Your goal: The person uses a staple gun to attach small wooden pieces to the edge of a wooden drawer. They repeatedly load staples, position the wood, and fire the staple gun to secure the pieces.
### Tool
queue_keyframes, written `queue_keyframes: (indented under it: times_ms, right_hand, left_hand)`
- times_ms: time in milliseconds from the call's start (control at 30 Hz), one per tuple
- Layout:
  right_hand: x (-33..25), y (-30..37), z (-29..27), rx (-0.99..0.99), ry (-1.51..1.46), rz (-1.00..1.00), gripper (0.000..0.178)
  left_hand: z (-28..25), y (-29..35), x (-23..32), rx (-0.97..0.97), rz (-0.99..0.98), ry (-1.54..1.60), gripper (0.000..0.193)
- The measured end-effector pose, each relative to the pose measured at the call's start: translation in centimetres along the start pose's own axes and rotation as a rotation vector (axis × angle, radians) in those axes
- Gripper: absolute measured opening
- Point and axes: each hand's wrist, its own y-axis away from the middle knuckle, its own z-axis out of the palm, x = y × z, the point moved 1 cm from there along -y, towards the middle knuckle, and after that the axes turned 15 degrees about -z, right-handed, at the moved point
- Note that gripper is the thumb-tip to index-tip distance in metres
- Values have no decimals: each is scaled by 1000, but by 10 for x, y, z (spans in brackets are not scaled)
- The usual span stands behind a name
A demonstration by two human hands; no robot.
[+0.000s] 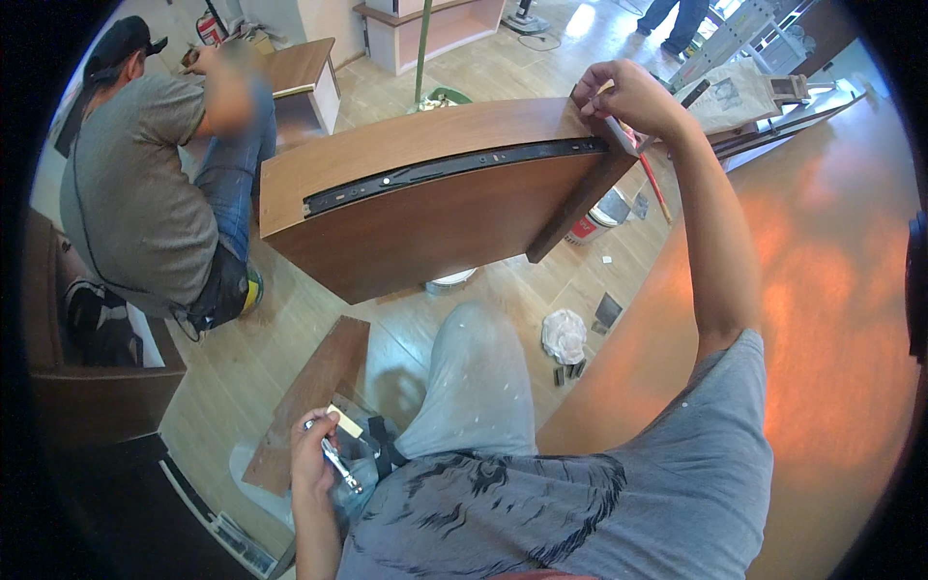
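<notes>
A wooden drawer (pixel 425 227) with a black metal slide (pixel 454 172) along its side stands tilted in front of me, its front panel to the right. My right hand (pixel 633 95) is at the drawer's upper right corner, fingers pinched around a small tan piece (pixel 606 87) too small to name. Low on the left, my left hand (pixel 311 452) is closed around a slim silver metal tool (pixel 341 467) and a small cream-coloured block (pixel 344 421). The tool's exact kind cannot be made out. A brown board (pixel 314 396) lies on the floor near that hand.
Another person (pixel 145 184) sits at the left beside a small cabinet (pixel 300 72). A large brown panel (pixel 822 319) fills the right side. On the floor are a white bucket (pixel 601 215), a crumpled white bag (pixel 564 335) and small dark pieces (pixel 570 371). A ladder (pixel 725 43) stands farther back.
</notes>
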Motion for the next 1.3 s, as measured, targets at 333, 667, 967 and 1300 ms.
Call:
queue_keyframes:
  times_ms: [333, 667, 967, 1300]
  right_hand:
    - [31, -3, 6, 44, -532, 54, 30]
    - [26, -6, 8, 151, -107, -8, 24]
    - [17, -8, 40, 220, 435, -114, 17]
    - [19, -6, 39, 178, 355, -90, 17]
  left_hand:
    - [3, 6, 13, -4, 33, 39, 13]
    - [10, 11, 18, -58, 21, 7, 12]
    - [6, 15, 12, -42, 39, -4, 13]
    - [9, 17, 14, -17, 34, 17, 13]
